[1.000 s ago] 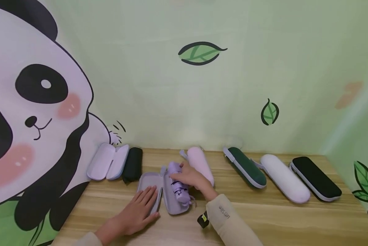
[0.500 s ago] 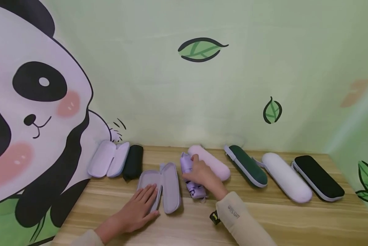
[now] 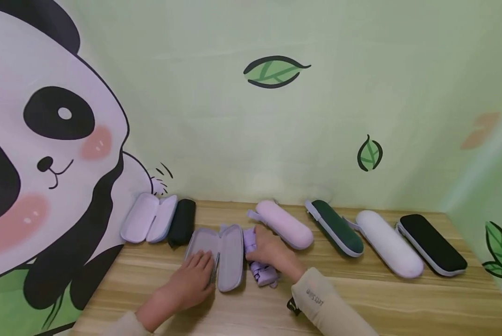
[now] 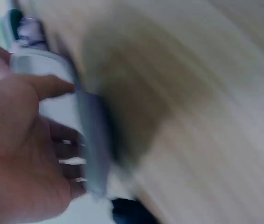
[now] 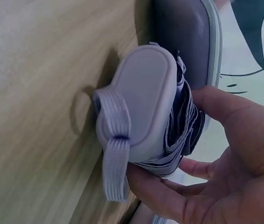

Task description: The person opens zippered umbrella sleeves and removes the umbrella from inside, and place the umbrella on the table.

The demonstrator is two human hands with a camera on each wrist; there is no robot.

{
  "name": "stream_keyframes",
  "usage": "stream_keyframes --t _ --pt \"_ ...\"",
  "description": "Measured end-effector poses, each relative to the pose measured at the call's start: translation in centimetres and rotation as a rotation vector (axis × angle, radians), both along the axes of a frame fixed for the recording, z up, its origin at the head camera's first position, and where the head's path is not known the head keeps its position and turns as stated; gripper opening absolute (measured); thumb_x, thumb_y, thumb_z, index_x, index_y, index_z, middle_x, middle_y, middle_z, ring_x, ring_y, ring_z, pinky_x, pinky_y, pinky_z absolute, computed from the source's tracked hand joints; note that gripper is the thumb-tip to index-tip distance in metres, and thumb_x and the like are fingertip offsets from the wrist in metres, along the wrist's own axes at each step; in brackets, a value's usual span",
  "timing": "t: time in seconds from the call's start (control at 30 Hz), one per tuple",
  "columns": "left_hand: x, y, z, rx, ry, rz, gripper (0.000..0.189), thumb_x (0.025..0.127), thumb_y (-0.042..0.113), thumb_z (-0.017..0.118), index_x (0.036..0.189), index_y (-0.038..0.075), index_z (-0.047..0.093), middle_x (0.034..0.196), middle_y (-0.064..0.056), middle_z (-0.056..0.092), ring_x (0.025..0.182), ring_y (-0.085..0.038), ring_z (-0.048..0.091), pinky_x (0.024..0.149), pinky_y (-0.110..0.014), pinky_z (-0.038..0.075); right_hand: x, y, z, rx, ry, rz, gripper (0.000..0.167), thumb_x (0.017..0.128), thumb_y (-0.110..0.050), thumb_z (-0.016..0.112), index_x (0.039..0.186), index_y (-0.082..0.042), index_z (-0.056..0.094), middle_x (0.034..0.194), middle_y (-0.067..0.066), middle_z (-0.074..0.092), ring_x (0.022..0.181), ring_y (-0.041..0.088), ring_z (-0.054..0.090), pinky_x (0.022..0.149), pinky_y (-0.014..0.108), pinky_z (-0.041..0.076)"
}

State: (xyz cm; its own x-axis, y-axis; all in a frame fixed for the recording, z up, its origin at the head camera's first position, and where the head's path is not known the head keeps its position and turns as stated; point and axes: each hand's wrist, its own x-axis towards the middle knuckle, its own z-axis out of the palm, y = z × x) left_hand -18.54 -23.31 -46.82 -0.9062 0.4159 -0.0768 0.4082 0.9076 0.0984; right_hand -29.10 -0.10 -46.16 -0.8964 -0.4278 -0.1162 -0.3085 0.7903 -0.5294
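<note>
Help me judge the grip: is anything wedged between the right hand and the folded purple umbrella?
Nothing visible: the right hand grips the folded purple umbrella directly. The open gray case lies to its left, outside that grip.

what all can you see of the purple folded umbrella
The umbrella is light purple with dark markings, its cloth gathered in loose pleats. One end has a smooth oval cap that looks like plastic, with a ribbed strap attached. It sits just right of the open grey case, cap end toward the person. The right grip clasps it, hiding its middle in the head view. Contact with the wooden table is unclear.
</note>
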Motion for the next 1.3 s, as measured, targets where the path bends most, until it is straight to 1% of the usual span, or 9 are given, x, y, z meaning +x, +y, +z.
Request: stream_keyframes --t 0.17,0.3,0.43,0.57,0.67,0.8,1.0,1.17,1.3 --pt "0.0 4.0 1.8 0.143 0.108 0.06 0.053 0.097 0.017 0.062 0.137 -0.016 0.051 0.143 -0.032 0.051 0.134 -0.047 0.047 0.11 -0.057 0.038 0.6 0.5 0.4 0.025 0.006 0.007 0.073 0.085 -0.029 0.078 0.14 0.008 0.047 0.118 0.02 0.064 0.096 0.027 0.066 0.084 0.044 0.055" --pt "-0.2 6.9 2.4 0.203 0.082 0.139 0.063 0.103 0.029 0.056 0.144 -0.017 0.042 0.148 -0.035 0.043 0.138 -0.046 0.043 0.112 -0.054 0.037 1.3 1.4 1.5 0.024 0.04 0.063 0.069 0.09 -0.026 0.072 0.142 0.012 0.047 0.127 0.027 0.063 0.107 0.034 0.067 0.091 0.047 0.054" --pt "-0.7 9.6 1.1 0.217 0.052 0.213 0.083 0.101 0.047 0.056 0.149 -0.016 0.033 0.152 -0.038 0.035 0.141 -0.049 0.038 0.113 -0.056 0.036 1.8 3.1 2.4 0.006 0.091 0.08 0.059 0.091 -0.019 0.07 0.14 0.01 0.052 0.131 0.026 0.063 0.118 0.039 0.062 0.096 0.052 0.051" --pt "-1.3 11.9 -0.6 0.177 0.067 0.276 0.101 0.094 0.064 0.059 0.15 -0.016 0.032 0.149 -0.042 0.035 0.138 -0.052 0.04 0.109 -0.056 0.04 2.0 5.0 3.4 0.034 0.122 0.006 0.05 0.089 -0.02 0.072 0.13 0.005 0.06 0.118 0.023 0.068 0.109 0.038 0.065 0.089 0.053 0.052" --pt "-1.5 12.9 -1.7 0.137 0.043 0.333 0.113 0.088 0.073 0.058 0.153 -0.014 0.027 0.149 -0.044 0.032 0.139 -0.054 0.038 0.108 -0.058 0.041 2.0 6.0 4.0 0.04 0.134 -0.031 0.046 0.09 -0.02 0.072 0.127 0.005 0.062 0.115 0.023 0.068 0.108 0.038 0.065 0.09 0.051 0.052" --pt "-1.5 13.3 -2.6 0.119 0.009 0.359 0.118 0.086 0.078 0.056 0.157 -0.01 0.022 0.149 -0.046 0.029 0.14 -0.057 0.034 0.107 -0.064 0.037 2.1 6.8 4.1 0.016 0.127 -0.052 0.044 0.092 -0.018 0.069 0.128 0.005 0.061 0.118 0.025 0.067 0.111 0.038 0.064 0.095 0.05 0.05" --pt "-2.4 12.8 -3.2 0.113 0.009 0.318 0.112 0.09 0.074 0.055 0.157 -0.009 0.019 0.15 -0.046 0.028 0.141 -0.058 0.03 0.11 -0.066 0.033 1.9 7.6 3.8 -0.014 0.118 -0.057 0.042 0.092 -0.017 0.069 0.127 0.005 0.062 0.11 0.021 0.068 0.102 0.033 0.065 0.09 0.048 0.052" --pt "-4.1 11.4 -3.5 0.14 0.007 0.302 0.108 0.094 0.069 0.054 0.157 -0.011 0.018 0.152 -0.045 0.025 0.144 -0.057 0.027 0.112 -0.065 0.03 1.9 8.2 3.5 -0.038 0.139 -0.065 0.037 0.092 -0.016 0.069 0.124 0.004 0.064 0.104 0.017 0.067 0.097 0.03 0.064 0.087 0.047 0.052" --pt "-5.9 9.7 -3.7 0.152 -0.018 0.303 0.108 0.094 0.069 0.054 0.157 -0.01 0.016 0.154 -0.044 0.023 0.145 -0.056 0.025 0.114 -0.065 0.027 2.1 9.1 3.3 -0.039 0.21 -0.072 0.034 0.094 -0.015 0.066 0.123 0.002 0.066 0.112 0.018 0.069 0.102 0.032 0.065 0.09 0.048 0.052"
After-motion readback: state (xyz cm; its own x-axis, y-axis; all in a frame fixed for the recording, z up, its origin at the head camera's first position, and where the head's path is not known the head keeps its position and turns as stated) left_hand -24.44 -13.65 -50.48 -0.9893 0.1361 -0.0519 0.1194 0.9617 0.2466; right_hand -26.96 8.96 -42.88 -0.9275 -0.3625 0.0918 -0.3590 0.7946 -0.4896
